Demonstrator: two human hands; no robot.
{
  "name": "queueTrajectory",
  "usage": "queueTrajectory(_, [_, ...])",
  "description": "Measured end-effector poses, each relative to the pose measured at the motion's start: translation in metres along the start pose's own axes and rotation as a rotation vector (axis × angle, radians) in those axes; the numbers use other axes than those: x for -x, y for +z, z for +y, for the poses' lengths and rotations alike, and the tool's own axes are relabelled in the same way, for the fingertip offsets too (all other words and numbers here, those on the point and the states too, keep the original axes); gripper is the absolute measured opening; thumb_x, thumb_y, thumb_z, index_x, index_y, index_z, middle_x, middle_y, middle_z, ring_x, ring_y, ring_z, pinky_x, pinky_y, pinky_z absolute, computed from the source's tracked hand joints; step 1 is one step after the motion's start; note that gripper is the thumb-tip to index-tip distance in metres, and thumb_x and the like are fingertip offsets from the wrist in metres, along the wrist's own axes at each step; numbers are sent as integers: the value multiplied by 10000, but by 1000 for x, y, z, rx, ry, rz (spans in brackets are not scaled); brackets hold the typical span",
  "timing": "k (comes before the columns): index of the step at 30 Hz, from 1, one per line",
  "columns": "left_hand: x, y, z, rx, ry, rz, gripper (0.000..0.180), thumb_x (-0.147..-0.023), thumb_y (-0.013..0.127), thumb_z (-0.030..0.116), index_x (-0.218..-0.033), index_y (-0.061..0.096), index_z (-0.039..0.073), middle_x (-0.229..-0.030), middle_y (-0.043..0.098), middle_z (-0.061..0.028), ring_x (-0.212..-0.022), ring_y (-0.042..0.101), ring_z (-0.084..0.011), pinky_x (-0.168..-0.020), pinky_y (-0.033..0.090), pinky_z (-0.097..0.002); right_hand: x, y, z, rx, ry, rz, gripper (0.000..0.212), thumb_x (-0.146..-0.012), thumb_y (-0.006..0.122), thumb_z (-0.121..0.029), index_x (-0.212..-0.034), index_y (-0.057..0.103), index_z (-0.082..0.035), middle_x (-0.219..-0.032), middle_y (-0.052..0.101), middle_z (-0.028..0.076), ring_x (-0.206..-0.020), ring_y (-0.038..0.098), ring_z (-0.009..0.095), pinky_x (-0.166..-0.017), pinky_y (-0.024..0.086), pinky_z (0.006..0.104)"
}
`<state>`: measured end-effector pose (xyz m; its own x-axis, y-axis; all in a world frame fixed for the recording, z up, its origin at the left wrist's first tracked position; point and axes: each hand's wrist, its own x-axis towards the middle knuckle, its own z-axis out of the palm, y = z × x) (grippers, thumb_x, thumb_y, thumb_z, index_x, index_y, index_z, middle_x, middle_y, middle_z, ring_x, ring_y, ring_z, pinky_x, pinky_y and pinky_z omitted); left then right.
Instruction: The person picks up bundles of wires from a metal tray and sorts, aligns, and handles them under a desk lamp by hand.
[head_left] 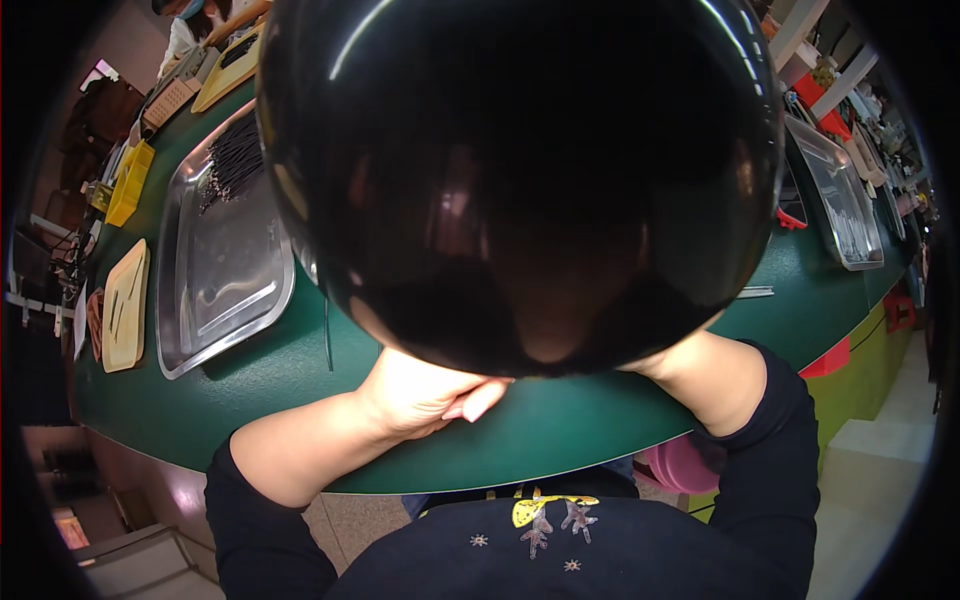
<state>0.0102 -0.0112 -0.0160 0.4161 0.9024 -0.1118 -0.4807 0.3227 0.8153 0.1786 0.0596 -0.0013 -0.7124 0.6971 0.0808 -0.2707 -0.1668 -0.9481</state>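
A large glossy black dome fills the upper middle of the head view and hides much of the table. My left hand rests at its lower edge, brightly lit, with fingers curled closed; what they hold, if anything, is hidden. On the other side my right hand goes in under the dome, so only its wrist end shows and its fingers are out of sight. Left of the dome lies a steel tray with a bundle of thin black wire-like pieces at its far end.
The green table curves around me. At the left are a small beige tray with thin dark pieces and a yellow bin. At the right stands another steel tray with thin pale pieces. A masked person sits far left.
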Motion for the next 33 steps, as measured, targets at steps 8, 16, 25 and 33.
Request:
queueTrajectory(8, [-3,9,1,-19,-19,64,189,-902,545,176,-956,513,-2,-602,548,-130,-309,431,-141,-285,325,-221,12,-4,-15,40,-41,178,144,-872,581,-143,-870,627,-7,-615,546,6,-471,469,54,-442,351,196])
queueTrajectory(16, [3,0,3,45,-27,57,242,-937,480,255,-952,501,15,-585,550,-131,-315,451,-165,-295,360,-238,3,-12,2,-69,-213,34,206,-816,511,44,-1009,585,35,-766,584,58,-542,505,67,-490,406,194])
queueTrajectory(25, [6,-1,3,64,-19,52,245,-939,470,254,-935,493,9,-589,564,-138,-329,476,-178,-298,377,-248,0,-6,2,-240,21,27,123,-892,533,-97,-937,597,-3,-611,526,20,-459,460,58,-425,348,180])
queueTrajectory(33, [1,-1,1,115,-7,-54,255,-947,444,199,-1030,477,-40,-740,604,-172,-531,612,-217,-471,508,-266,1,2,-4,-59,60,-55,136,-877,584,-129,-925,636,-12,-636,574,-5,-491,462,28,-438,335,182])
